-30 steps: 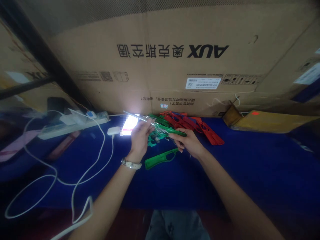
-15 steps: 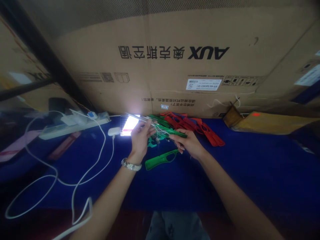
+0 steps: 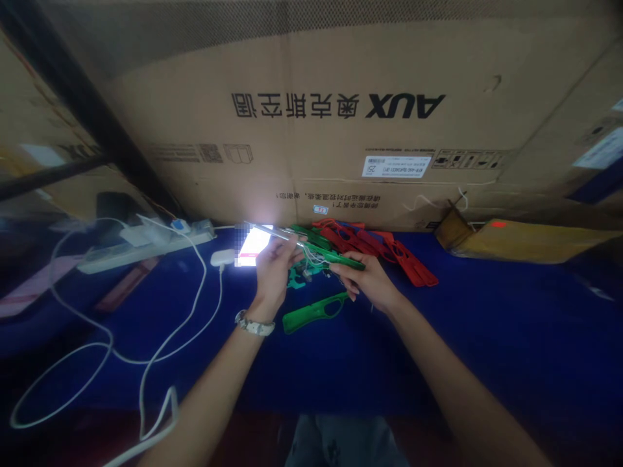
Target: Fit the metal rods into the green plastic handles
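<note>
My left hand [image 3: 276, 267] is closed around the thin metal tube [image 3: 273, 230] of a long-nosed lighter. Its green plastic handle shell [image 3: 346, 260] lies in my right hand [image 3: 368, 279], whose fingers and thumb grip the right end. Thin pale wires [image 3: 315, 255] run between the two hands. A loose green handle half [image 3: 311, 314] with an oval opening rests on the blue table just below. Under and behind the hands are small teal plastic pieces [image 3: 294, 277] and more green shells [image 3: 311, 233], partly covered.
Red handle shells [image 3: 406, 259] lie piled at the back right. A lit screen [image 3: 256, 245] stands left of my left hand. White cables [image 3: 195, 305] loop from a power strip [image 3: 146, 243]. A cardboard box [image 3: 316, 130] walls the back; a yellow envelope [image 3: 525, 240] lies far right.
Both hands keep their grip on the lighter parts and have hardly moved. The whole view has shifted very slightly.
</note>
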Demonstrator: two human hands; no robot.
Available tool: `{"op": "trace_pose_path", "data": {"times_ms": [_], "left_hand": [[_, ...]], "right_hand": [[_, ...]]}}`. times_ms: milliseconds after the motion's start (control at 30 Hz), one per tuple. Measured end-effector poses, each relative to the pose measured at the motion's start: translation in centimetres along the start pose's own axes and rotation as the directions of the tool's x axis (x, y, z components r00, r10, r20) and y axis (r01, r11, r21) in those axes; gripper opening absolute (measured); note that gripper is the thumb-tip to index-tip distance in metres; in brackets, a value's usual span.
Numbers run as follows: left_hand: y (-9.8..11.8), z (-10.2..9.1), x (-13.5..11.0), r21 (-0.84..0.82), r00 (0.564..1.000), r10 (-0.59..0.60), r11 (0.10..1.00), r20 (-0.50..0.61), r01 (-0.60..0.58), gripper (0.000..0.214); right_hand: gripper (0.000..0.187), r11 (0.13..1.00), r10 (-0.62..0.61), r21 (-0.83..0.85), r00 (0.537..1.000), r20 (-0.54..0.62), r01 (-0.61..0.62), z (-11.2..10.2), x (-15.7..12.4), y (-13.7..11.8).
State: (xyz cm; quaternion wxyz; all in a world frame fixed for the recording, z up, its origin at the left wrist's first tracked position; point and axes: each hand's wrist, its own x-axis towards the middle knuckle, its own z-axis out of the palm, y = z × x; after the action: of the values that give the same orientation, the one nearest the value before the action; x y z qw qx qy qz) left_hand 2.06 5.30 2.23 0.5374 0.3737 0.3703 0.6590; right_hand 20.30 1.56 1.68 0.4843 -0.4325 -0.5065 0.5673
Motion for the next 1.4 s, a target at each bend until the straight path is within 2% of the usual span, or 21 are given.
{"op": "trace_pose_path", "data": {"times_ms": [233, 600, 833, 1033, 1167, 1233, 1400], "left_hand": [[-0.1, -0.1, 0.1, -0.055, 0.999, -0.02, 0.998, 0.028, 0.022, 0.034], [0.0, 0.0, 0.1, -0.12, 0.994, -0.109, 0.986, 0.025, 0.111, 0.036], [0.2, 0.2, 0.0, -0.125, 0.992, -0.125, 0.984, 0.0, 0.124, 0.037], [0.1, 0.3, -0.2, -0.119, 0.989, -0.127, 0.986, -0.076, 0.117, 0.034], [-0.1, 0.2, -0.1, -0.107, 0.989, -0.116, 0.989, -0.092, 0.106, 0.035], [-0.2, 0.1, -0.1, -0.1, 0.99, -0.109, 0.99, -0.091, 0.1, 0.035], [-0.4, -0.1, 0.0, -0.094, 0.991, -0.096, 0.992, -0.098, 0.087, 0.036]], "right_hand": [[0.045, 0.999, -0.02, -0.037, 1.0, -0.019, 0.02, 0.1, 0.0, 0.0], [0.042, 0.997, -0.028, -0.071, 0.999, 0.026, 0.03, -0.2, 0.0, -0.3], [0.041, 0.994, -0.014, -0.104, 0.999, 0.034, 0.017, -0.3, 0.1, -0.2], [0.041, 0.986, -0.032, -0.166, 0.999, 0.015, 0.034, -0.3, 0.1, 0.0], [0.041, 0.969, -0.077, -0.238, 0.997, -0.022, 0.07, -0.4, 0.1, 0.1], [0.042, 0.946, -0.147, -0.299, 0.988, -0.055, 0.124, -0.5, 0.2, 0.3], [0.043, 0.806, -0.325, -0.547, 0.942, -0.09, 0.226, -0.9, 0.3, 1.1]]}}
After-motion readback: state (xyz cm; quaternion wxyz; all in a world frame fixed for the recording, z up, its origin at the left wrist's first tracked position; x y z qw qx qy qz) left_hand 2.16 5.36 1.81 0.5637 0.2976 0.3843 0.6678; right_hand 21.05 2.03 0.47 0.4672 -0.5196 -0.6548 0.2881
